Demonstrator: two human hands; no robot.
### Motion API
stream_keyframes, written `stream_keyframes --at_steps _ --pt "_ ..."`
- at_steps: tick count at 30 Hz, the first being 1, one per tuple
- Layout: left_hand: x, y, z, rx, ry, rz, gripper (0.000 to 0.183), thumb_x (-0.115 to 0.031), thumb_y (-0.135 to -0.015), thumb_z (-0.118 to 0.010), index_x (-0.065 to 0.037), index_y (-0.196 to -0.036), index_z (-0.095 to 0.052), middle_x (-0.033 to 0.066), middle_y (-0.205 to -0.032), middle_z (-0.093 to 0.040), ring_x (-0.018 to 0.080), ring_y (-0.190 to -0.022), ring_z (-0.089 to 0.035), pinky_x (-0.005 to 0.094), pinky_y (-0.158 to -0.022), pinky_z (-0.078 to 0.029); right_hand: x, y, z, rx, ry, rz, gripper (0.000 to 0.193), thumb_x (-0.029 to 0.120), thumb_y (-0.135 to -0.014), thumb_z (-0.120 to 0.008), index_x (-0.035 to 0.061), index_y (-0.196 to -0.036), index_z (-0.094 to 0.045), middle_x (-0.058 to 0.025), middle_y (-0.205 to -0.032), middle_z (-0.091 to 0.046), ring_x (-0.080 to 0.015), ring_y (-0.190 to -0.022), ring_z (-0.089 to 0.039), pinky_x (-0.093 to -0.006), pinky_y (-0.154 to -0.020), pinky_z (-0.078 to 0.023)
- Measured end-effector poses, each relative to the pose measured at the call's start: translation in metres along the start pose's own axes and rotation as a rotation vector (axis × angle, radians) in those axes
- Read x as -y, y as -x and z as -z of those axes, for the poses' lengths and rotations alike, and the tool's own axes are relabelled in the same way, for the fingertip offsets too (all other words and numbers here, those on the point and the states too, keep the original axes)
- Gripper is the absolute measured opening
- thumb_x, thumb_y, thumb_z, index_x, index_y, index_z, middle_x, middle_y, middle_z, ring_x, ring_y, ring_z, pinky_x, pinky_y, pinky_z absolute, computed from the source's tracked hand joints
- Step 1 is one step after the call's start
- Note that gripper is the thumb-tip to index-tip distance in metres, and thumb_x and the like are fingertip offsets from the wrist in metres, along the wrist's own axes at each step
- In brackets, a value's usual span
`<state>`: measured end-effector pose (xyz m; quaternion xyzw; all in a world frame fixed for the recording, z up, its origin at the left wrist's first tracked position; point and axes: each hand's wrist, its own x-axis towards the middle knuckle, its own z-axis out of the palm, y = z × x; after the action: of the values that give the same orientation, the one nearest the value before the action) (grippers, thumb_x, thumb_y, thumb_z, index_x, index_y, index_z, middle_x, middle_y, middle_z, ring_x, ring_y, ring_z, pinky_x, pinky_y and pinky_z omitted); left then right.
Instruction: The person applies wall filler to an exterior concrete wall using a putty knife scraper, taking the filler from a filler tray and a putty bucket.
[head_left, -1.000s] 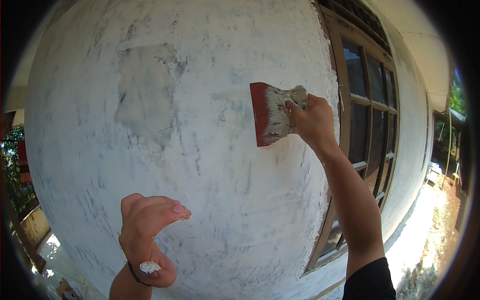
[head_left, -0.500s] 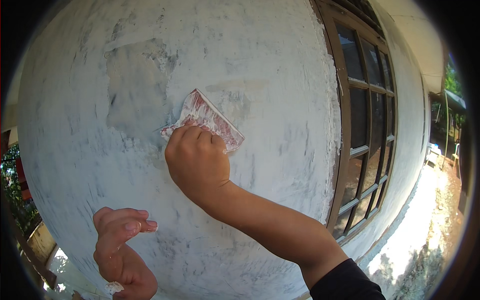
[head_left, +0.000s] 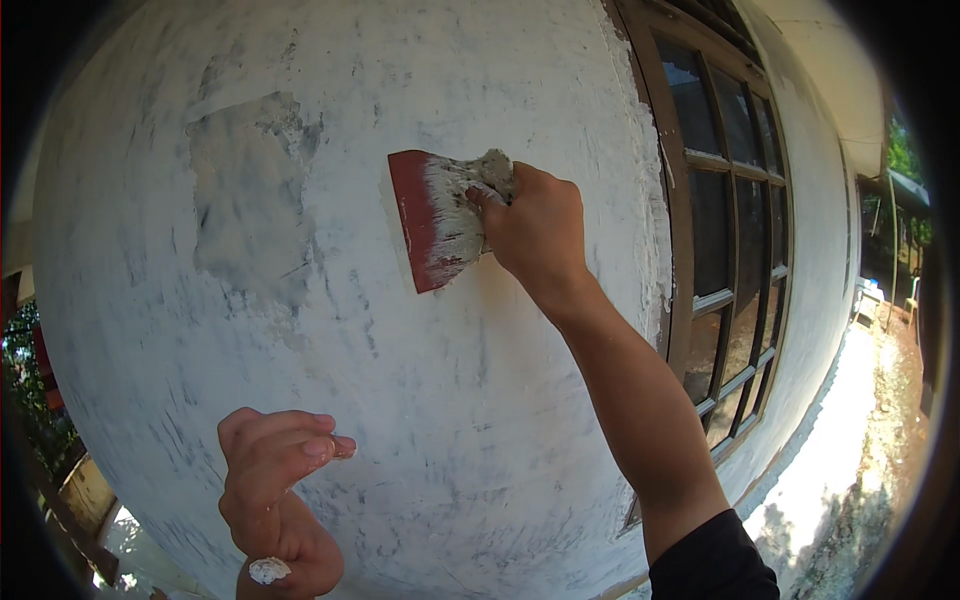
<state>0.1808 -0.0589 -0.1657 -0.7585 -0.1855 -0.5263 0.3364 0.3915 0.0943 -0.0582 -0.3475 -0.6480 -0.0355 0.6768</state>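
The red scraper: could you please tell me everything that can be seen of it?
The scraper is wide and flat, perhaps plastic, with a broad red edge and a narrower end. Streaked, pale grey paste covers most of its middle and narrow end. The broad edge faces left, running nearly upright with a slight tilt; the narrow end is gripped by the right hand, thumb on the near face. It is at the white wall; how firmly it presses cannot be told.
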Motion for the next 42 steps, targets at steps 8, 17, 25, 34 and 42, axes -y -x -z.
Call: stream_keyframes --at_steps 8,17,25,34,42 --pt "-0.002 0.001 -0.005 -0.028 -0.043 0.068 0.056 -0.045 -0.096 -0.015 -0.006 -0.103 -0.054 0.0083 -0.076 -0.067 0.0249 -0.078 -0.064 0.0395 -0.077 -0.038 -0.025 -0.008 0.023 -0.037 0.112 0.024 0.022 0.018 -0.079 -0.069 -0.0042 -0.081 -0.064 -0.0214 -0.069 -0.064 -0.0374 -0.066 -0.064 -0.0424 -0.063 -0.051" --pt "-0.011 0.003 0.02 -0.004 -0.086 -0.003 0.057 -0.044 -0.094 -0.013 -0.005 -0.109 -0.052 0.0103 -0.074 -0.062 0.0228 -0.076 -0.061 0.0386 -0.078 -0.039 -0.011 -0.002 0.09 -0.127 0.128 0.084 0.021 0.019 -0.08 -0.069 -0.0013 -0.085 -0.067 -0.0158 -0.071 -0.067 -0.0273 -0.06 -0.063 -0.0352 -0.06 -0.048" --pt "-0.008 0.006 0.024 -0.056 -0.034 0.006 0.06 -0.047 -0.094 -0.012 -0.005 -0.111 -0.052 0.0092 -0.074 -0.062 0.0239 -0.077 -0.061 0.0396 -0.078 -0.039 0.005 0.012 -0.003 -0.281 0.561 1.072 0.025 0.008 -0.08 -0.063 0.005 -0.104 -0.066 -0.0118 -0.097 -0.069 -0.0243 -0.086 -0.069 -0.0312 -0.069 -0.054" --pt "0.0 0.009 0.017 -0.035 -0.019 -0.003 0.061 -0.047 -0.095 -0.01 -0.005 -0.11 -0.052 0.0097 -0.075 -0.062 0.0242 -0.077 -0.061 0.0391 -0.076 -0.04 -0.011 0.132 0.02 0.136 0.651 1.144 0.022 0.011 -0.084 -0.059 -0.0009 -0.1 -0.067 -0.0163 -0.086 -0.069 -0.0257 -0.073 -0.068 -0.0307 -0.064 -0.053" --pt "0.01 -0.024 0.001 -0.144 0.072 -0.003 0.063 -0.05 -0.097 -0.013 -0.002 -0.106 -0.053 0.0118 -0.082 -0.066 0.024 -0.075 -0.064 0.0377 -0.076 -0.041 0.018 0.011 0.009 0.187 -0.182 -0.114 0.023 0.018 -0.084 -0.064 -0.0055 -0.081 -0.065 -0.018 -0.064 -0.062 -0.0222 -0.054 -0.058 -0.0359 -0.056 -0.046"
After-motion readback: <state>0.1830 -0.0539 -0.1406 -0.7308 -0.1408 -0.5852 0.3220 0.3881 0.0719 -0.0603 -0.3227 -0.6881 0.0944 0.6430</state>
